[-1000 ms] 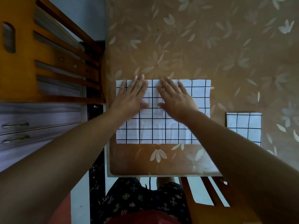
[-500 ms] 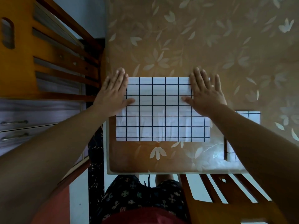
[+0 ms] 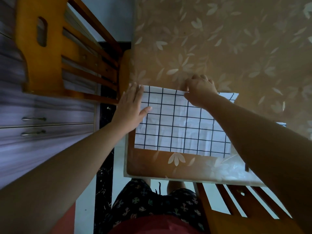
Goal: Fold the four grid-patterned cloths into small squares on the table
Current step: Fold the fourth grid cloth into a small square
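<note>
- so, where is the grid cloth (image 3: 182,122) you are folding?
- it lies flat on the desk (image 3: 219,39), right in front of you, close to the near edge. its long side runs from left to right.
- and what are your hands doing?
- your left grip (image 3: 131,106) lies flat with straight fingers. it presses on the far left corner of the cloth. your right grip (image 3: 200,91) is curled up at the far edge, a bit right of the middle. its thumb and fingers look like they pinch that edge.
- which way does the cloth lie from that pinch?
- it lies toward you, and out to both sides. so i think you would bring the far edge down to the near edge, toward your tummy. your right grip has the edge, so it should lead. your left grip is nearer the left short end, so it can stop that side from sliding.
- is anything else there?
- yes. a second grid cloth (image 3: 281,124) peeks out behind your right arm, at the right of the desk. most of it is hidden, so you cannot tell how it is folded. a wooden chair (image 3: 50,65) and drawers (image 3: 42,119) stand to your left.
</note>
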A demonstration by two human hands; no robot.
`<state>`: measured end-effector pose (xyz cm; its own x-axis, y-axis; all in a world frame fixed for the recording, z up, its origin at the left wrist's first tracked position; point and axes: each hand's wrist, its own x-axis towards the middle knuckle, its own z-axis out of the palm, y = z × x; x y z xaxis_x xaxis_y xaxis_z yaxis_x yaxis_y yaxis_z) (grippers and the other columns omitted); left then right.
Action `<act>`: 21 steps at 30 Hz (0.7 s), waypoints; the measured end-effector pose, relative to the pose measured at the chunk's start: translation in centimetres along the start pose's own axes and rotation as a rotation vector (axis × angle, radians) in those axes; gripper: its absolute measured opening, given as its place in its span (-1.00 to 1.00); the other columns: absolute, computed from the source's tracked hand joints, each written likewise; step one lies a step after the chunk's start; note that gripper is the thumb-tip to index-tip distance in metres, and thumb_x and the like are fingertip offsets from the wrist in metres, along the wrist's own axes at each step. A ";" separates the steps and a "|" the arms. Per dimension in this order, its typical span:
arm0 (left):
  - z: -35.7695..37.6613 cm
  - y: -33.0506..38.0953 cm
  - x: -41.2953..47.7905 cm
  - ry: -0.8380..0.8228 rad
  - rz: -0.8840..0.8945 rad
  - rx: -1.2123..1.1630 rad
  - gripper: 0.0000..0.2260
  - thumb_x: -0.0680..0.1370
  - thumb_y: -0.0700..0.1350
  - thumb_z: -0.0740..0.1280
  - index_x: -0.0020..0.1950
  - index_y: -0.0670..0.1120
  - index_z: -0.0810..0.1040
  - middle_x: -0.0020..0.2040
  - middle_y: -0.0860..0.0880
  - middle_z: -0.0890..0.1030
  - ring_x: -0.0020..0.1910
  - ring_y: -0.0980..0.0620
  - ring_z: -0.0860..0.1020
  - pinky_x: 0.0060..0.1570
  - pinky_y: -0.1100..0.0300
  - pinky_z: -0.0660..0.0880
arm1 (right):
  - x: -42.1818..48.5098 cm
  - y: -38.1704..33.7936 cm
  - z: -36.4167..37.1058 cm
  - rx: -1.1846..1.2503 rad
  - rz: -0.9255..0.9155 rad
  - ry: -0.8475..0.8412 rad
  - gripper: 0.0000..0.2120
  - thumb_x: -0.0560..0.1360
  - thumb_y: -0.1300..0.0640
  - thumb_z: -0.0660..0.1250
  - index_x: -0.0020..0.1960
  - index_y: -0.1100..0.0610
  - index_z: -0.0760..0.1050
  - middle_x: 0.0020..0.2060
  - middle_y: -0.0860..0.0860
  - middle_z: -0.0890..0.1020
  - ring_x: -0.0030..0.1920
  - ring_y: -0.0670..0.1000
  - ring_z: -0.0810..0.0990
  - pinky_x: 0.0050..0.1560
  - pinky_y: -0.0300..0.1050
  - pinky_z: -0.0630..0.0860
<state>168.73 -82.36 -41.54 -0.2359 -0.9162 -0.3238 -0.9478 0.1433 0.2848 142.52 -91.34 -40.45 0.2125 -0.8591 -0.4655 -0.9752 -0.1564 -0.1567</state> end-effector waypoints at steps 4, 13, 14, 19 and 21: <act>-0.1 0.1 -1.3 0.049 -0.118 -0.163 -0.30 0.65 0.18 0.17 0.66 -0.13 0.00 0.66 -0.21 0.02 0.65 -0.19 -0.03 0.58 -0.07 0.02 | -0.9 0.5 -1.1 0.149 0.033 -0.058 -0.84 0.55 0.14 0.30 0.12 0.03 0.52 0.07 0.13 0.63 0.10 0.21 0.58 0.11 0.07 0.54; 0.6 2.7 -3.0 0.203 -0.567 -0.911 -0.17 0.45 0.51 0.21 0.54 0.00 0.31 0.44 -0.22 0.39 0.37 -0.20 0.47 0.31 -0.14 0.52 | -5.2 2.7 -5.3 0.758 0.154 -0.070 -0.88 0.54 0.17 0.44 -0.12 0.22 0.65 -0.35 0.04 0.52 -0.32 -0.04 0.42 -0.27 -0.19 0.35; 0.7 3.2 -3.0 0.207 -0.576 -0.953 -0.19 0.46 0.50 0.23 0.53 0.00 0.31 0.44 -0.23 0.39 0.35 -0.23 0.48 0.29 -0.18 0.53 | -6.1 2.7 -6.0 0.818 0.172 -0.058 -0.91 0.53 0.18 0.44 -0.13 0.17 0.65 -0.33 0.02 0.54 -0.31 -0.05 0.43 -0.27 -0.20 0.35; -0.1 5.7 -3.3 0.220 -0.591 -1.179 -0.25 0.55 0.27 0.35 0.62 0.07 0.12 0.60 -0.04 0.23 0.53 -0.06 0.29 0.46 -0.05 0.33 | -10.1 2.8 -9.6 1.205 0.199 -0.118 -0.89 0.55 0.32 0.33 0.02 0.32 0.61 -0.19 0.12 0.71 -0.21 0.04 0.68 -0.13 -0.11 0.61; -1.1 6.4 -3.2 0.145 -0.558 -1.343 -0.20 0.50 0.30 0.40 0.61 0.11 0.12 0.57 -0.01 0.31 0.48 -0.01 0.37 0.46 -0.05 0.32 | -11.6 3.0 -11.0 1.369 0.231 -0.166 -0.71 0.58 0.31 0.28 0.26 0.39 0.53 0.11 0.30 0.68 0.10 0.28 0.67 0.15 0.12 0.63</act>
<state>163.63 -78.94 -37.72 0.1876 -0.7751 -0.6034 0.0212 -0.6109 0.7914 136.48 -87.22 -25.91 0.1559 -0.7180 -0.6784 -0.1755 0.6557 -0.7343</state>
